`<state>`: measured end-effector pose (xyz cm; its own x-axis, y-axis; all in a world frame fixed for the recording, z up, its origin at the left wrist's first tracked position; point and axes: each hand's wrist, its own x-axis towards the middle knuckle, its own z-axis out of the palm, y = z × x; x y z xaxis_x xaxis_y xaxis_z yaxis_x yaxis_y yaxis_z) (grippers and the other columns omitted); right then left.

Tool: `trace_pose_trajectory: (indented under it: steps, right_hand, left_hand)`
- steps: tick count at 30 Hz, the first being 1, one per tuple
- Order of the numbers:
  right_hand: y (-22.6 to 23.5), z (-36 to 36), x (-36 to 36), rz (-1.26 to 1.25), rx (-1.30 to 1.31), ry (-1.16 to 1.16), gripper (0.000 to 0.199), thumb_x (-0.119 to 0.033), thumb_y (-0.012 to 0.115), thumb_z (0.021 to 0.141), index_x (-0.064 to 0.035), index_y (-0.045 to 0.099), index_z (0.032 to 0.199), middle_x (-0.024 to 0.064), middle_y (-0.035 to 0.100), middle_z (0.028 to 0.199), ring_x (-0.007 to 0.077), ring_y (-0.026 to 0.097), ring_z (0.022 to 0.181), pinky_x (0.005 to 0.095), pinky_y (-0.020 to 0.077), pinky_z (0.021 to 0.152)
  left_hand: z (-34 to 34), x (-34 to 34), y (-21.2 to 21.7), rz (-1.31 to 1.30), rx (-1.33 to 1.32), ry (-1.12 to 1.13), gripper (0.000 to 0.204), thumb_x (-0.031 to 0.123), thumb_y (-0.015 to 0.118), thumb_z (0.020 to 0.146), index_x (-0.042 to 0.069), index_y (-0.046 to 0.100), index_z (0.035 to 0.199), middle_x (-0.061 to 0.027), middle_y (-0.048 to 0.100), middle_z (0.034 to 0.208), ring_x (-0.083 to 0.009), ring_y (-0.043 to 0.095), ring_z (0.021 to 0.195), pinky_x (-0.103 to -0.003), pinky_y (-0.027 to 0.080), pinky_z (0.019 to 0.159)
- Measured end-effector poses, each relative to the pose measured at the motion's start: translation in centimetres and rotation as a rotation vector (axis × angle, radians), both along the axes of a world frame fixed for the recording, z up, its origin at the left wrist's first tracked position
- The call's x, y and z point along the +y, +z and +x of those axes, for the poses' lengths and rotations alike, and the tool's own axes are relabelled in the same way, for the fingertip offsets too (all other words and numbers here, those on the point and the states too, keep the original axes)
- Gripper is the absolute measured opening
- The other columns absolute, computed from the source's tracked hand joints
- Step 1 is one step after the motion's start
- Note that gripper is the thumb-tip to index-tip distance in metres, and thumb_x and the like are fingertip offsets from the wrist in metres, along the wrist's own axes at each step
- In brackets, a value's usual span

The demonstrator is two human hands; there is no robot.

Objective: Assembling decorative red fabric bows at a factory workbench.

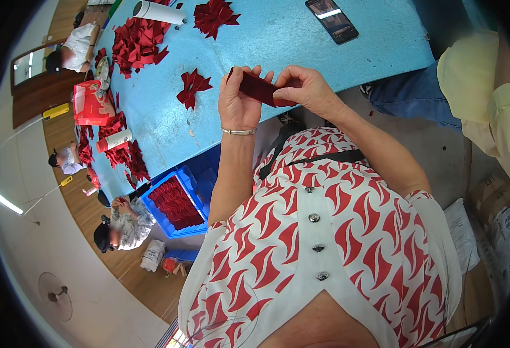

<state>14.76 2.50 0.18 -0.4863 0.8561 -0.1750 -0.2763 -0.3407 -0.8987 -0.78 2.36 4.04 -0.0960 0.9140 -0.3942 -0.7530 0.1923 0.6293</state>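
A dark red ribbon strip (259,91) is stretched between my two hands, just over the near edge of the blue table. My left hand (240,98), with a bangle at the wrist, grips its left end between thumb and fingers. At the other end, the thumb and forefinger of my right hand (307,91) pinch the ribbon. A single red ribbon bow (193,89) lies on the table to the left of my hands. Farther back sits a fuller red bow (215,17).
The blue table (168,124) carries a heap of red bows (139,43), a white tumbler (159,12), a phone (332,20) and a red bag (93,103). A blue crate (185,232) of folded red ribbon stands below left. Co-workers sit at left; a person in yellow (469,75) is at right.
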Motion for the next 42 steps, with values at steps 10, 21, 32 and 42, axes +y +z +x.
trace_pose_trajectory:
  steps: [10, 21, 32, 42]
  right_hand:
    - [1.4, 1.1, 0.3, 0.043, -0.112, -0.028, 0.009, -0.008, 0.064, 0.075, -0.0024, 0.058, 0.078, 0.0009, 0.057, 0.069, 0.0065, 0.052, 0.060, 0.0194, 0.0425, 0.053]
    - [1.6, 1.9, 0.7, 0.090, -0.035, -0.062, 0.012, -0.011, 0.063, 0.072, -0.0001, 0.061, 0.077, 0.0008, 0.058, 0.069, 0.0079, 0.052, 0.063, 0.0231, 0.0430, 0.060]
    - [0.3, 2.8, -0.3, 0.017, 0.009, 0.055, 0.011, -0.011, 0.061, 0.077, -0.0014, 0.062, 0.083, -0.0012, 0.057, 0.072, 0.0041, 0.050, 0.064, 0.0186, 0.0405, 0.058]
    - [0.3, 3.1, 0.3, 0.095, -0.251, -0.029, 0.009, -0.010, 0.059, 0.078, -0.0014, 0.060, 0.080, -0.0001, 0.056, 0.064, 0.0039, 0.048, 0.058, 0.0189, 0.0381, 0.051]
  left_hand:
    - [1.6, 0.1, 0.0, 0.042, 0.018, 0.007, 0.011, 0.010, 0.057, 0.083, 0.007, 0.048, 0.089, -0.0080, 0.056, 0.084, -0.0245, 0.056, 0.085, -0.052, 0.045, 0.083]
    - [3.0, -1.1, -0.4, -0.010, -0.044, -0.247, 0.023, 0.017, 0.054, 0.086, 0.006, 0.051, 0.105, -0.0099, 0.056, 0.109, -0.0286, 0.046, 0.110, -0.041, 0.033, 0.098]
    - [2.3, -0.8, 1.0, -0.039, -0.043, -0.161, 0.023, 0.013, 0.055, 0.085, 0.005, 0.048, 0.106, -0.0120, 0.058, 0.101, -0.0292, 0.054, 0.099, -0.041, 0.042, 0.089]
    - [1.2, -1.3, 0.6, -0.024, -0.021, -0.195, 0.018, 0.010, 0.053, 0.085, 0.002, 0.052, 0.102, -0.0112, 0.059, 0.092, -0.0277, 0.059, 0.091, -0.040, 0.046, 0.085]
